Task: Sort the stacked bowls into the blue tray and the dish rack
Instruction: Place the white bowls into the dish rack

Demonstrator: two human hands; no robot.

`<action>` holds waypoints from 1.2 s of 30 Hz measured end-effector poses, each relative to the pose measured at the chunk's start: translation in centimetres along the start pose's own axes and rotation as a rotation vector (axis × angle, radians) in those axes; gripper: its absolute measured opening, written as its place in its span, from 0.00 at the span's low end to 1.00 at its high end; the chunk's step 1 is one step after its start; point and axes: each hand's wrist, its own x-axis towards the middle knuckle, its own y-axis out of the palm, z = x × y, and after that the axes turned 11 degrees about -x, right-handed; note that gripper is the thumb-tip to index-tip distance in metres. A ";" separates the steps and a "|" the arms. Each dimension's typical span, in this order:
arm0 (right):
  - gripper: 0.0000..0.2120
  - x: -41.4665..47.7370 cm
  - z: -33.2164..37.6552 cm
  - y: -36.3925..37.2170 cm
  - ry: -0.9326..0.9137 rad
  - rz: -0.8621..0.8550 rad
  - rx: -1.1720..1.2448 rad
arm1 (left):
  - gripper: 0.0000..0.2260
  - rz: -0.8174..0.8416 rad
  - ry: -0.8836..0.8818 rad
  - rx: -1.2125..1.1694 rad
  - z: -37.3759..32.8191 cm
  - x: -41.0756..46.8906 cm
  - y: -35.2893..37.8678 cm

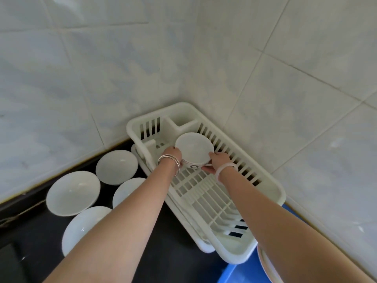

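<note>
A white bowl [193, 148] with a dark mark on its side is held over the far end of the white plastic dish rack [271, 193]. My left hand [173, 155] grips its left rim and my right hand [217, 160] grips its right side. Whether the bowl touches the rack's floor is hidden by my hands. Several white bowls [116, 166] lie on the black counter left of the rack. A strip of the blue tray [240, 272] shows at the bottom right, with the edge of a bowl [265, 262] in it.
The rack sits in a corner between two tiled walls [285, 78]. The black counter [171, 254] runs along the front. My forearms cross over the counter and the rack's near half.
</note>
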 end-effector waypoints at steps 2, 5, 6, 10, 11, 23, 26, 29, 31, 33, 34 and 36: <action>0.15 0.5 -0.1 0.2 -0.014 -0.005 -0.001 | 0.18 0.010 -0.005 -0.001 0.2 0.3 0.0; 0.16 1.0 -0.4 0.2 -0.036 -0.013 0.012 | 0.18 0.047 0.005 -0.021 0.4 0.8 -0.1; 0.16 1.1 -0.6 0.2 -0.040 -0.009 0.022 | 0.18 0.053 0.015 -0.025 0.4 0.8 0.0; 0.17 1.0 -0.9 0.1 -0.034 0.014 0.081 | 0.18 0.035 0.034 -0.033 0.4 0.7 0.3; 0.17 0.8 -0.8 0.2 -0.029 0.023 0.104 | 0.18 0.035 0.032 -0.036 0.5 0.7 0.3; 0.16 -1.2 -1.3 -1.1 -0.139 -0.031 0.028 | 0.18 0.040 0.086 0.270 -0.4 -0.3 -0.2; 0.16 -2.9 -1.0 -1.7 -0.178 -0.061 0.004 | 0.18 0.068 0.103 0.276 -1.0 -2.5 -0.8; 0.16 -5.6 -0.4 -2.0 -0.292 -0.079 -0.108 | 0.13 0.042 0.212 0.280 -1.4 -5.3 -2.3; 0.13 -8.1 -0.2 -1.5 -0.364 -0.030 -0.116 | 0.13 0.031 0.317 0.297 -1.3 -7.7 -3.9; 0.10 -11.1 -0.6 -0.5 -0.439 0.033 -0.169 | 0.16 0.048 0.381 0.326 -0.2 -10.0 -6.1; 0.09 -12.5 -1.1 0.1 -0.475 0.056 -0.207 | 0.16 0.054 0.401 0.332 0.5 -11.1 -7.3; 0.09 -14.8 -2.4 1.8 -0.532 0.099 -0.281 | 0.16 0.008 0.449 0.362 2.1 -12.9 -10.0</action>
